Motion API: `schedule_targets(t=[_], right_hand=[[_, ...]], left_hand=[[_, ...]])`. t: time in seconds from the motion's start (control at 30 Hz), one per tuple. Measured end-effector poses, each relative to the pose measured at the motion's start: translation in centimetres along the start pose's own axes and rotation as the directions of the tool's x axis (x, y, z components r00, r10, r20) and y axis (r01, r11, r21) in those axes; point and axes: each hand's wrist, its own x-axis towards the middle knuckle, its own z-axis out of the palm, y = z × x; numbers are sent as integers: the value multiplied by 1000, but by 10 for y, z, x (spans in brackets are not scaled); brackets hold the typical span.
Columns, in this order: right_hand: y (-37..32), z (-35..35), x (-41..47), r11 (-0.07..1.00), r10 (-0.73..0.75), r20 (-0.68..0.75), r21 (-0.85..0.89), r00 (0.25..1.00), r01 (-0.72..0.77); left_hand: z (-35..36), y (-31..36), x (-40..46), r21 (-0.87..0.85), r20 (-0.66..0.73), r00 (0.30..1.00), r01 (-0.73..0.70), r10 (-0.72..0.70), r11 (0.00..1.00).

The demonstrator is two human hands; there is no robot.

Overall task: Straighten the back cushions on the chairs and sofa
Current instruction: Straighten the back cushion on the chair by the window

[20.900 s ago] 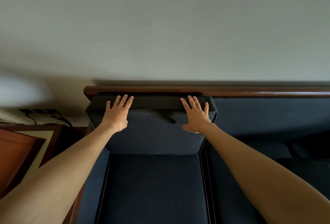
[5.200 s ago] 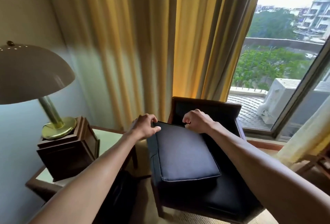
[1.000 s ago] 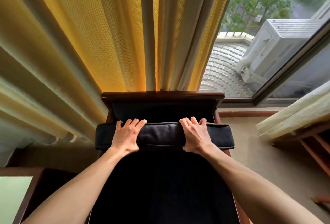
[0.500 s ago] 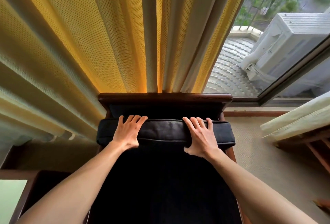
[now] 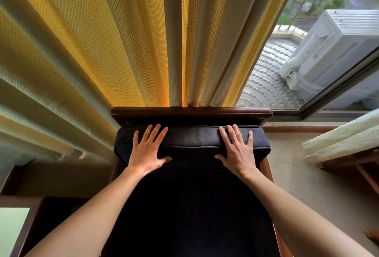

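A dark back cushion (image 5: 192,137) stands upright in an armchair, its top edge just below the chair's wooden top rail (image 5: 191,112). My left hand (image 5: 146,151) lies flat on the cushion's upper left, fingers spread over its top edge. On the upper right, my right hand (image 5: 235,151) presses flat the same way. Neither hand grips the cushion; both palms rest against its front face. The dark seat (image 5: 192,215) fills the space between my forearms.
Yellow curtains (image 5: 123,41) hang right behind the chair. A window (image 5: 320,51) at the right shows an outdoor air-conditioning unit. A wooden side table (image 5: 22,224) stands at the lower left. Another piece of wooden furniture (image 5: 348,150) with pale fabric is at the right, on beige carpet.
The cushion has been pushed back closer to the chair's top rail. My hands went from gripping its top edge to lying flat with fingers spread.
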Motion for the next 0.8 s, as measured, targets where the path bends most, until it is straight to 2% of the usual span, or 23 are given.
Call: schedule_targets(t=[0.37,0.57,0.7,0.8], right_hand=[[1,-1,25,1000,-5,114,15,993,4],[-4,-16,18,1000,3,241,11,970,-5],[-20,-46,16,998,34,387,-56,922,-13],[-48,-89,15,1000,-21,396,7,918,20]], left_hand=[[0,2,18,12,68,997,26,-26,1000],[-16,12,8,-9,145,988,63,-61,998],[-37,27,-9,-141,67,994,99,-90,985],[-73,29,-31,-231,35,993,118,-113,966]])
